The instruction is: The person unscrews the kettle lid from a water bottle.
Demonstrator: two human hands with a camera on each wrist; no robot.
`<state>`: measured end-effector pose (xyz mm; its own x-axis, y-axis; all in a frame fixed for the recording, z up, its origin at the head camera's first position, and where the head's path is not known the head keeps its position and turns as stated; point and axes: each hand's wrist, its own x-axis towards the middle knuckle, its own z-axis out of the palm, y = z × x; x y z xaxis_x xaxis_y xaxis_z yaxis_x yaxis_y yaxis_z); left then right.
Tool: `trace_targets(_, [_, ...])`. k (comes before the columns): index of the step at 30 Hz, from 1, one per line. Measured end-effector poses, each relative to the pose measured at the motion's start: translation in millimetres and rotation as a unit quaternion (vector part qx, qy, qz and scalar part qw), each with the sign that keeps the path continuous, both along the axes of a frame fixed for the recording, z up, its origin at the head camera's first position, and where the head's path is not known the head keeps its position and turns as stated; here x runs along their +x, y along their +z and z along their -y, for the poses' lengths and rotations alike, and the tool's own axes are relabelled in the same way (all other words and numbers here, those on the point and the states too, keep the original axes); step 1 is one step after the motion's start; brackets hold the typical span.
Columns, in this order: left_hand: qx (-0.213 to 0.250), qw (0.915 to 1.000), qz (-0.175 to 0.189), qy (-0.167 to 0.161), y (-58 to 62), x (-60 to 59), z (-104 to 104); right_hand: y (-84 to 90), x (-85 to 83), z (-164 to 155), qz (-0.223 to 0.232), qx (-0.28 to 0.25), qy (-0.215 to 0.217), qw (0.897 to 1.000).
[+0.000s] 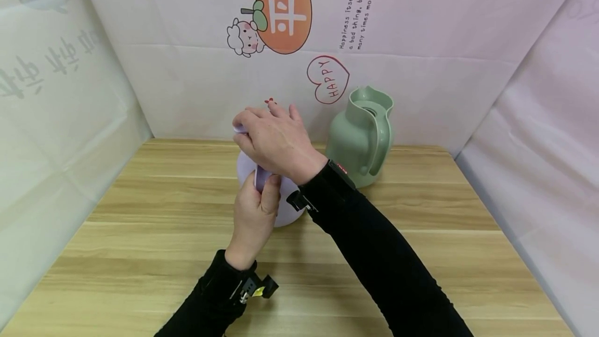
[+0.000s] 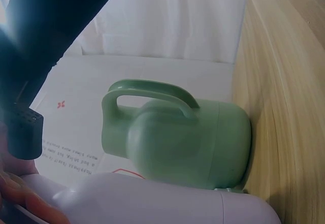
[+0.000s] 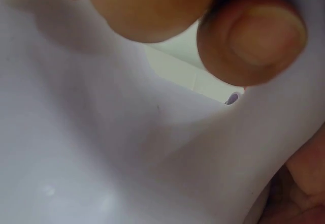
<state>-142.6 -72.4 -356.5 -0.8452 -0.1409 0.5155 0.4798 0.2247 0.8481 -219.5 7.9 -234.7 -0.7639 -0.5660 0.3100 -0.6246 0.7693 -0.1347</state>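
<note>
A lavender thermos jug (image 1: 289, 212) stands on the table, its top mostly hidden under my hands. My left hand (image 1: 254, 211) grips its handle (image 1: 262, 177), with the thumb lying on it. Over the jug's mouth lies my right hand (image 1: 278, 142), its fingers and thumb curled at the top. In the right wrist view, my right fingers (image 3: 152, 8) and thumb (image 3: 254, 38) reach down inside the pale rim; whatever part they hold there is hidden. The left wrist view shows the jug's smooth side (image 2: 162, 203) lying along the bottom of the picture.
A green thermos jug (image 1: 351, 144) with a looped handle stands behind and to the right, close to the lavender one. The wood-grain table (image 1: 164, 254) is enclosed by a printed white cloth (image 1: 187, 87) at the back and white cloth at both sides.
</note>
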Motion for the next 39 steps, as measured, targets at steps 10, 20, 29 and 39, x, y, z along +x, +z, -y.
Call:
trace_targets(10, [-0.002,1.0,-0.008,-0.005,-0.4,0.0,0.4,-1.6,0.8,-1.0,0.0,-0.02,0.013,1.0])
trace_targets(20, [-0.002,0.9999,-0.01,-0.007,-0.3,0.3,0.7,-2.0,1.6,-1.5,-0.007,-0.027,0.025,0.999])
trace_targets(29, [-0.004,0.9999,-0.01,-0.004,-0.1,0.7,1.2,-3.8,2.2,-2.7,-0.031,-0.031,0.039,0.998])
trace_targets(39, [-0.012,0.9998,-0.015,-0.001,-0.4,-0.3,1.3,-3.9,1.9,-4.2,-0.033,-0.037,0.047,0.998])
